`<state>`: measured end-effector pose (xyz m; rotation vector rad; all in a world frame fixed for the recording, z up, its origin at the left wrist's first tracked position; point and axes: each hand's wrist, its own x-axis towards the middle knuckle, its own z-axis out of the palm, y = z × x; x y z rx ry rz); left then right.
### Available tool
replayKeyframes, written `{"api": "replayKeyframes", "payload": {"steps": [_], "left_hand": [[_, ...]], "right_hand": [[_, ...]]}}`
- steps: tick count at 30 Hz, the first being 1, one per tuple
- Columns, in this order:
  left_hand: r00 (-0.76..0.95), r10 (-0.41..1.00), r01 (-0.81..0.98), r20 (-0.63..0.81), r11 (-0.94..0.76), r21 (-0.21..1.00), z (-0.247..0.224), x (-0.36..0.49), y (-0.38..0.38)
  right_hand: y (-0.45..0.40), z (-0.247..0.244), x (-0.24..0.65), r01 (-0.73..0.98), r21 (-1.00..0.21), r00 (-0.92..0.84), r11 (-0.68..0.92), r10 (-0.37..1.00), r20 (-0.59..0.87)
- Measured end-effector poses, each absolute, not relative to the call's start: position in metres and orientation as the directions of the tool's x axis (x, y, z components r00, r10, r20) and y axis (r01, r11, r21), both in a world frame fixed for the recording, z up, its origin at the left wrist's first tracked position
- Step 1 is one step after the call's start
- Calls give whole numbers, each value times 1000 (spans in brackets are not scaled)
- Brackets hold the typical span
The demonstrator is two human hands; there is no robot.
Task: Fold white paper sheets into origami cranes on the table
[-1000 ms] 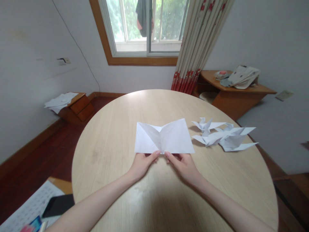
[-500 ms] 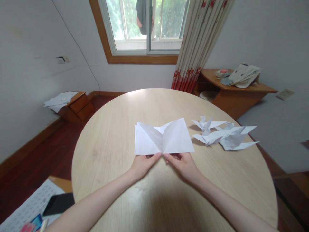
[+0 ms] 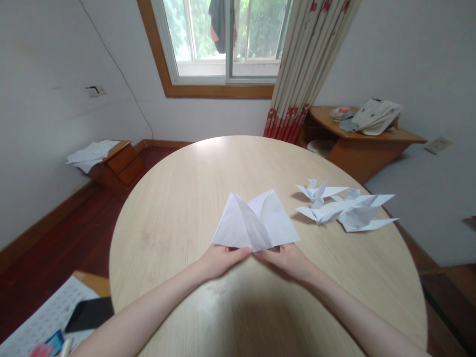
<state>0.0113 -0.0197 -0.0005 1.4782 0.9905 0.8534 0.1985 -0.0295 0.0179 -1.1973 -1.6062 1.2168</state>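
White folded paper (image 3: 256,223) sits near the middle of the round wooden table (image 3: 167,218), its two flaps raised into peaks. Left hand (image 3: 219,259) and right hand (image 3: 288,258) pinch its near edge, fingertips meeting. Finished paper cranes (image 3: 344,206) lie just right.

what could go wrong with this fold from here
Both hands, left and right, pinch the paper only at its near edge, close to the middle crease. The two flaps stand up loosely, so they may collapse unevenly and set a crooked crease. The pinch is narrow, so the sheet could slip or twist on the smooth table. The finished paper birds lie close on the right; a wide sweep of the right hand might knock them.
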Motion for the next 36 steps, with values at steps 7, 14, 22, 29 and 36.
{"api": "replayKeyframes", "payload": {"steps": [7,14,22,29,36], "left_hand": [[442,892,204,-92,0,979,14,9,-19],[309,947,257,-88,6,967,12,8,-22],[156,984,35,89,-95,995,10,7,-15],[74,984,3,163,-164,986,15,4,-10],[104,951,169,291,-305,937,20,4,-16]], "right_hand": [[-27,17,210,247,-968,-196,39,981,-11],[-23,30,211,200,-979,50,47,997,58],[-25,30,208,333,-926,17,178,981,194],[-25,25,210,364,-898,-117,248,969,220],[-26,30,210,230,-934,-200,274,952,230]]}}
